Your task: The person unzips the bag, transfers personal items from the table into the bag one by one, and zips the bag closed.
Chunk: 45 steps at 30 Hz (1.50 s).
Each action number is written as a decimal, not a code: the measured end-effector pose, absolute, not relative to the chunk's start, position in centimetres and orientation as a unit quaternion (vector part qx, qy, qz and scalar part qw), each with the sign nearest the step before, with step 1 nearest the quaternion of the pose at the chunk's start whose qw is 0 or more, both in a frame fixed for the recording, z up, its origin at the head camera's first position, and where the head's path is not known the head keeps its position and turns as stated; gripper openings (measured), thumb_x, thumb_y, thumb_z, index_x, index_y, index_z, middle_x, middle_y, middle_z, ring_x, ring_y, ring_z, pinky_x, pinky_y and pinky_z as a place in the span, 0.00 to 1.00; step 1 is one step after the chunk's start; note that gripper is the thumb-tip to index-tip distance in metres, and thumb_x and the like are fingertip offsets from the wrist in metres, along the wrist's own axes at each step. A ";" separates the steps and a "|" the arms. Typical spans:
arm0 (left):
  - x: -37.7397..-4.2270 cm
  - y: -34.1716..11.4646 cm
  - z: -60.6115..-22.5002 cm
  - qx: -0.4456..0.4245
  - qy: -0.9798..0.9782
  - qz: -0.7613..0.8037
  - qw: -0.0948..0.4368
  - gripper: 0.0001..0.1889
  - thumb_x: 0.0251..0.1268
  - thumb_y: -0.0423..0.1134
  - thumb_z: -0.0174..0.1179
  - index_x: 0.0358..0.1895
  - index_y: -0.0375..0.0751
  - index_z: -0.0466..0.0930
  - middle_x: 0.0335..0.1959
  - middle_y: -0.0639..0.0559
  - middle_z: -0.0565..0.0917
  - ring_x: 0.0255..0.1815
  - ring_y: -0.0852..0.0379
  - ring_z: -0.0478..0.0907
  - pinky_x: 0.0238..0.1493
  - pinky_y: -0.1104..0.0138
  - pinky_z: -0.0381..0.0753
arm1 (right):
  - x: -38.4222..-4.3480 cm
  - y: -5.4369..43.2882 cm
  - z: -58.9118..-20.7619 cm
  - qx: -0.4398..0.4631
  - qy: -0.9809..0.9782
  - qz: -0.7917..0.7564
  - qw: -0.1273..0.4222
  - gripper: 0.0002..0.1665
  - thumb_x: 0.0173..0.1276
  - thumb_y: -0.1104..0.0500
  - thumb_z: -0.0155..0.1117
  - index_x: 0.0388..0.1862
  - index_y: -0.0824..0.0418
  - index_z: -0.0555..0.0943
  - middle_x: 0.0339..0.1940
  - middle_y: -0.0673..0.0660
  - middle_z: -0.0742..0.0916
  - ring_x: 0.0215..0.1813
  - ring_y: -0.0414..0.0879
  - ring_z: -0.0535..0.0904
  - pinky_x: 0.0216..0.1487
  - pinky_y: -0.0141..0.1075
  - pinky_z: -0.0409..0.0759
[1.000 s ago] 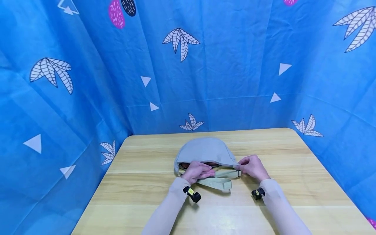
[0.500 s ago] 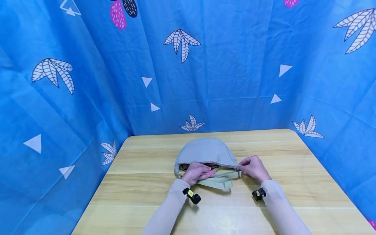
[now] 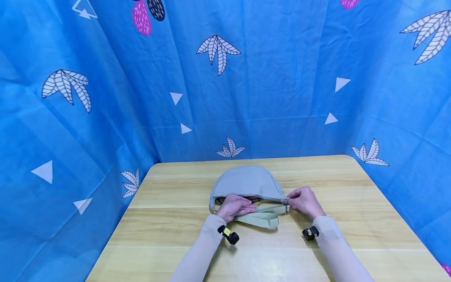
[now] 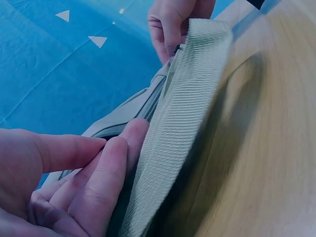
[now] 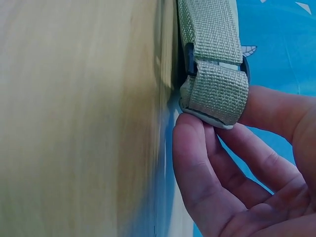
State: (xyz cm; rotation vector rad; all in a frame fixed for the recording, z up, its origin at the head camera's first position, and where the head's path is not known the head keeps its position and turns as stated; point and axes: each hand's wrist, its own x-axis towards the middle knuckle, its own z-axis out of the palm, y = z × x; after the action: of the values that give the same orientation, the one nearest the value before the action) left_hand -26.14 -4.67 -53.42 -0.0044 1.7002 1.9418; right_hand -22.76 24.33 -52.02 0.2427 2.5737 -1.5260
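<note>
A grey waist bag [image 3: 248, 181] lies on the table with its zipped side toward me. Its zip gapes at the left and middle, and something reddish-brown shows inside. My left hand [image 3: 233, 206] lies across this opening, thumb and fingers pinching at the zip pull, which the fingertips mostly hide. In the left wrist view the left fingers [image 4: 101, 182] curl beside the pale green webbing strap [image 4: 182, 108]. My right hand [image 3: 303, 200] pinches the bag's right end. The right wrist view shows the thumb and fingers on that end, just below the strap's dark buckle [image 5: 190, 59].
A loop of the strap [image 3: 262, 220] lies in front of the bag, on the wooden table [image 3: 158, 223]. Blue patterned curtains [image 3: 275, 78] stand behind the table and along both sides. A small black camera sits on each wrist.
My left hand has shifted slightly to the left along the zip. The right hand keeps its hold on the bag's end, and the bag stays in place.
</note>
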 end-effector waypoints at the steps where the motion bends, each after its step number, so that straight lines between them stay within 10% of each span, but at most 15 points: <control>1: -26.1 -4.7 -53.4 -0.003 0.634 0.723 0.276 0.14 0.70 0.24 0.59 0.54 0.18 0.80 0.44 0.29 0.89 0.42 0.46 0.92 0.46 0.68 0.88 | -22.8 24.3 -52.0 0.081 0.856 -0.506 0.069 0.13 0.62 0.60 0.77 0.43 0.66 0.89 0.39 0.59 0.93 0.31 0.46 0.86 0.32 0.36 0.82; 45: -26.2 -7.0 -53.3 0.013 0.661 0.700 0.271 0.15 0.69 0.24 0.60 0.54 0.15 0.78 0.40 0.30 0.90 0.38 0.50 0.92 0.44 0.69 0.88 | -22.4 24.0 -51.8 0.086 0.864 -0.493 0.051 0.08 0.62 0.62 0.74 0.39 0.65 0.90 0.33 0.56 0.92 0.27 0.45 0.84 0.27 0.32 0.77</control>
State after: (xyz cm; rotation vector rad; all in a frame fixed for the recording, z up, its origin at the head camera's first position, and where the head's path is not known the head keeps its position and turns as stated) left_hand -26.19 -6.97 -53.29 0.0347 1.7802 1.8845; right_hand -22.40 24.04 -51.82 0.2631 2.6303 -1.5008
